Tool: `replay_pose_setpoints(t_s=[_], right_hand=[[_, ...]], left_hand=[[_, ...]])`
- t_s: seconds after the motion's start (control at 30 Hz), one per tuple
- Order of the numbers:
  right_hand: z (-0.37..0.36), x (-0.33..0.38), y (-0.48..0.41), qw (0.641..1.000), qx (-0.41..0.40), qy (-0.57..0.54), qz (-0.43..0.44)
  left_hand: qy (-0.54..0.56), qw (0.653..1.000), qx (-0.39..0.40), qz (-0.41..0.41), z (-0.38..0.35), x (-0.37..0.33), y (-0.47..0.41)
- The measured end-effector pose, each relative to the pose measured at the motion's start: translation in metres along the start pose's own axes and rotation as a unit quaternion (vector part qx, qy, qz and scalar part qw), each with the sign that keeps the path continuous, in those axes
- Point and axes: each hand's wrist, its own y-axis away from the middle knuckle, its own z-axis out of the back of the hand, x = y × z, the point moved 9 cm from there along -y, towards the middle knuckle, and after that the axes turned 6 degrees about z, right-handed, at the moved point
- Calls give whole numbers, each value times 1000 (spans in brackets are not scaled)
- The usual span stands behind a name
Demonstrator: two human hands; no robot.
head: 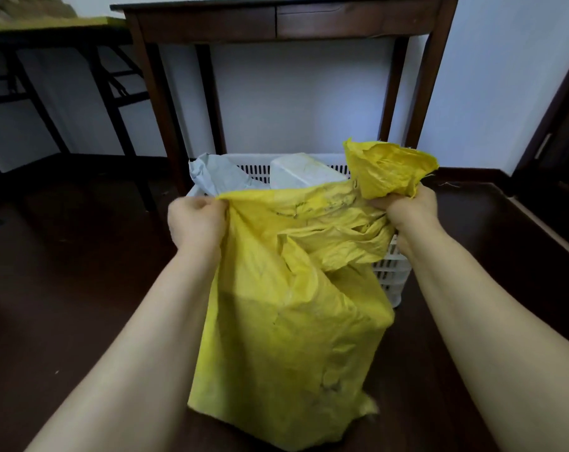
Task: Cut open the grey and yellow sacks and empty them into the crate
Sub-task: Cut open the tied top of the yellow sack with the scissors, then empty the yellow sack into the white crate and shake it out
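Head view, both bare forearms in frame.

Yellow sack: woven plastic, crumpled, held upright between the two hands in front of the crate. Its lower half was filled out in a blocky shape. The bottom end sat low, near the dark floor; could not tell whether it rested there.

Left hand: fingers curled tight, pinching the sack's top edge at its left corner, the edge pulled taut from that point.

Right hand: closed in a fist round a bunched wad of the sack's top right part, with loose yellow fabric standing up above the knuckles.

White slotted crate: stood on the floor just behind the sack, at the foot of a dark wooden table. The sack hid most of its near side; only the back rim and the right-hand corner showed.

Grey sack: pale and slack, lay in the crate at the left rear, draped up over the rim.

White box-shaped object: sat in the crate beside the grey sack, against the back wall. Material could not be told.

Folding table: stood at far left with black crossed legs, well apart from the crate.
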Motion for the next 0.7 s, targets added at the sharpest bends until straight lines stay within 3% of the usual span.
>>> replay_pose_setpoints(t_s=[0.1,0.2,0.3,0.37,0.43,0.53,0.7], right_hand=[[8,-2,-6,1000,-1,-3,-7],[16,-20,-14,1000,-6,14,-15],[31,-69,-14,996,-23,74,-55],[47,-110,-11,985,-42,126,-106],[65,-142,-7,973,-74,161,-149],[84,-161,-8,959,-106,205,-166],[53,-148,-6,954,-33,289,-78]], left_hand=[[79,996,10,-49,-8,-40,10],[71,993,57,-73,-24,-53,23],[-91,980,165,-66,-54,-30,35],[-217,941,260,-13,-68,1,45],[-236,923,303,20,-65,16,44],[-265,914,309,7,-53,31,24],[-513,787,343,-13,-69,70,7]])
